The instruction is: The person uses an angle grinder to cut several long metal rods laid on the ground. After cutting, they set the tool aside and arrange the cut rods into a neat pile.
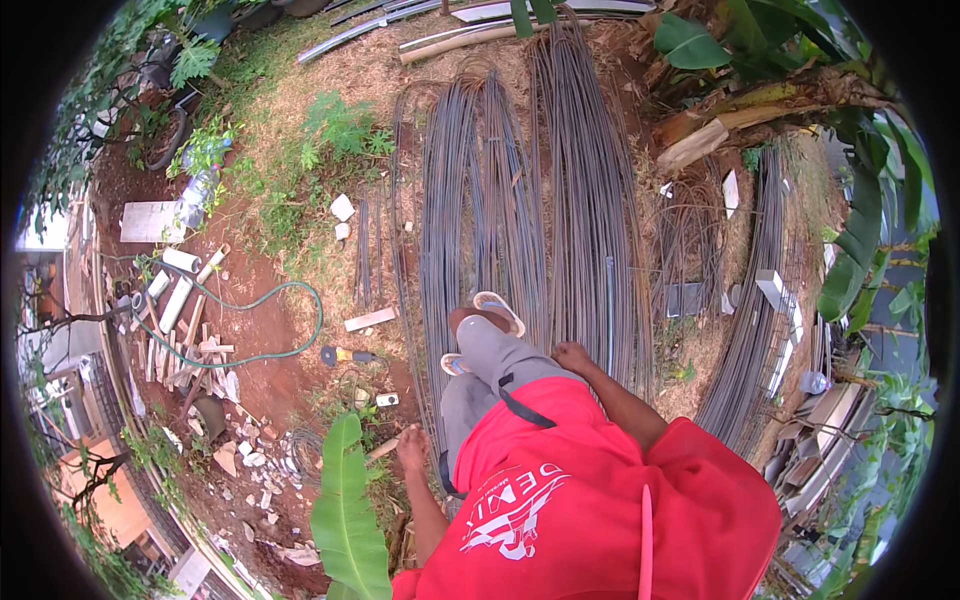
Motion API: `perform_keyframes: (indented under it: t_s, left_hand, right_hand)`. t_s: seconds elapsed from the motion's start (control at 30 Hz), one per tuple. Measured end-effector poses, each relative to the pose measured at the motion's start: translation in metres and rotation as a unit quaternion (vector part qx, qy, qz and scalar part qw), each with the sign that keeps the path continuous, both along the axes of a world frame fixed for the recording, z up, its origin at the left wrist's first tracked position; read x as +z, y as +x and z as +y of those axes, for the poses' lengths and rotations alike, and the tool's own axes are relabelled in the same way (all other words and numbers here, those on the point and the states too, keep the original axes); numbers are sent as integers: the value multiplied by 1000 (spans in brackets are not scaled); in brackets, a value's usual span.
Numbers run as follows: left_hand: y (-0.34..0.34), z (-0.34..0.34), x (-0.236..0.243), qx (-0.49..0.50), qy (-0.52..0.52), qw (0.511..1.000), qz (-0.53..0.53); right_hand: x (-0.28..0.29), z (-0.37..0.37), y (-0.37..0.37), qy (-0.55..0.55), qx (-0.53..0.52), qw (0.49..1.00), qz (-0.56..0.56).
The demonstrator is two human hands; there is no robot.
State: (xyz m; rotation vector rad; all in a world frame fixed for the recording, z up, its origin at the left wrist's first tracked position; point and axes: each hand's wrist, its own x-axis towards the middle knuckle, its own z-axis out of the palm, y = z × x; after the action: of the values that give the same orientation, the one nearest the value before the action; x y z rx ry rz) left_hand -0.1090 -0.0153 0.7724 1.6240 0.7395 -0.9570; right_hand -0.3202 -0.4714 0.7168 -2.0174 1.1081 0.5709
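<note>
My left hand (411,449) hangs beside my grey trousers (515,350), near a short pale wooden slat (380,448) on the ground. Its fingers are loosely curled, with nothing visible in them. My right hand (569,356) is out past my red shirt (600,470), over long steel rods (590,220), its fingers curled and seemingly empty. My sandalled feet (502,310) are on another long bundle of rods (450,200), several of them bent into loops at the far end.
At left lie a green hose (300,285), pipe offcuts (178,300), rubble (260,460) and a yellow-and-black power tool (343,356). A banana trunk (750,110) leans in at upper right above more rods (725,400). A large leaf (345,510) rises at lower left.
</note>
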Motion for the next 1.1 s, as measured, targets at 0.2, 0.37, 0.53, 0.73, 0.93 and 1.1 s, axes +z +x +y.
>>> perform_keyframes:
  t_s: [0.2, 0.37, 0.53, 0.73, 0.93, 1.1]
  left_hand:
    - [99, -138, 165, -42, -128, 961, -242]
    - [143, -267, 316, -72, -369, 784, -493]
    - [163, -423, 375, 3, -435, 645, -628]
    - [189, -549, 356, -59, -503, 630, -588]
    - [175, -606, 361, -42, -478, 649, -590]
    - [173, -633, 380, -28, -498, 635, -590]
  right_hand:
    - [21, -102, 68, 71, -12, 997, -27]
    - [81, -190, 115, 85, 16, 994, -67]
    - [73, -325, 122, 95, 86, 992, -14]
    - [56, -547, 113, 102, 62, 992, 49]
    - [95, -650, 131, 102, -70, 987, 104]
    - [98, -627, 146, 135, -18, 985, 110]
